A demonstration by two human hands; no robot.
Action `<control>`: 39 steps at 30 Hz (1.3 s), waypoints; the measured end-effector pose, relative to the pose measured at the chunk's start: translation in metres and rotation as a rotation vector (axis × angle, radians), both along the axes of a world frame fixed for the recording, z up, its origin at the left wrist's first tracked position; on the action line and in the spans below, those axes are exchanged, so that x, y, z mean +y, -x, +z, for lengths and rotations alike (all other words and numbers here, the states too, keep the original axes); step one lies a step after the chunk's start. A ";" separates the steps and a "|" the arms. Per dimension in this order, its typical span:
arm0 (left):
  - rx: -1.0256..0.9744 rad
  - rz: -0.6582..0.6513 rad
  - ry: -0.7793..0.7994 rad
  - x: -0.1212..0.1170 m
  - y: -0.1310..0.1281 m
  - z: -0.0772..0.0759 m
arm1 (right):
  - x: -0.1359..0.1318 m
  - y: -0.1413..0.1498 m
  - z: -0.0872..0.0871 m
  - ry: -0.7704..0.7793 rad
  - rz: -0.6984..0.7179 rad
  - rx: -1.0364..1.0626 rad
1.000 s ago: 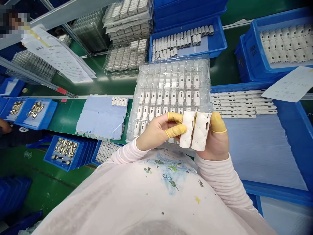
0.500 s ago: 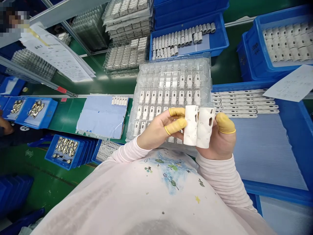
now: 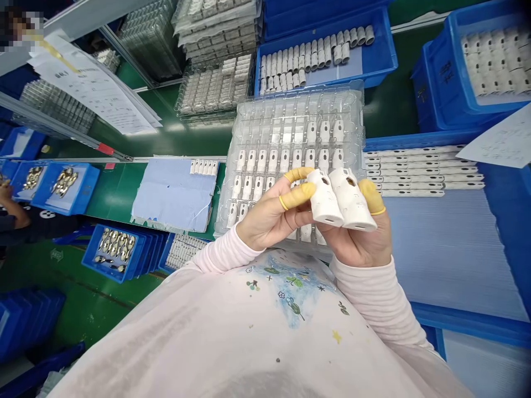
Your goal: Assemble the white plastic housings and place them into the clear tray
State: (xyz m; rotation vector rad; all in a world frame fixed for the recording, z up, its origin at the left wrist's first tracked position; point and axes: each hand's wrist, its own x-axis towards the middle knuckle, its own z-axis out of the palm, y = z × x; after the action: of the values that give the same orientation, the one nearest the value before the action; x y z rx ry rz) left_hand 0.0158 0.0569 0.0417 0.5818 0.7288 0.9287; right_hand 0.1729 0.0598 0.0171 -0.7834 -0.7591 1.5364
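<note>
Two white plastic housings, hollow with an oval hole near one end, are held side by side above the tray. My left hand (image 3: 276, 213), with yellow finger cots on thumb and finger, pinches the left housing (image 3: 324, 199). My right hand (image 3: 367, 240) is closed around the right housing (image 3: 352, 202), its yellow-covered thumb on the far side; part of its fingers lies hidden beneath both pieces. The housings tilt with their lower ends toward me. Under the hands, the clear blister tray (image 3: 253, 119) carries rows of similar white housings.
Right of the tray, a blue bin (image 3: 498, 232) holds rows of white housings on a lined bottom. A blue pad (image 3: 174, 193) with several housings lies left. Behind are another blue bin (image 3: 377, 69) and stacked trays (image 3: 215, 88). A co-worker's arm (image 3: 14, 207) shows at far left.
Both housings have tipped from nearly facing me flat to showing their lower ends, and rose slightly. The hands stay closed on them. The view has shifted a little.
</note>
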 end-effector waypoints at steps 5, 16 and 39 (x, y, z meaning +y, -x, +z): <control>-0.033 0.056 0.209 0.006 -0.007 0.003 | 0.006 -0.003 -0.011 0.023 0.048 0.231; -0.300 0.279 0.712 0.010 -0.024 0.032 | 0.000 -0.002 -0.027 0.355 0.081 0.773; -0.117 0.046 0.130 -0.008 -0.010 0.006 | -0.020 0.009 0.006 0.179 -0.021 0.277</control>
State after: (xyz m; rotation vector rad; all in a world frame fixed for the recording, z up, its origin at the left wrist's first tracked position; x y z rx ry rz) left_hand 0.0262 0.0488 0.0473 0.3942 0.6941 0.9423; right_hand 0.1638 0.0400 0.0229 -0.6867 -0.4132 1.6674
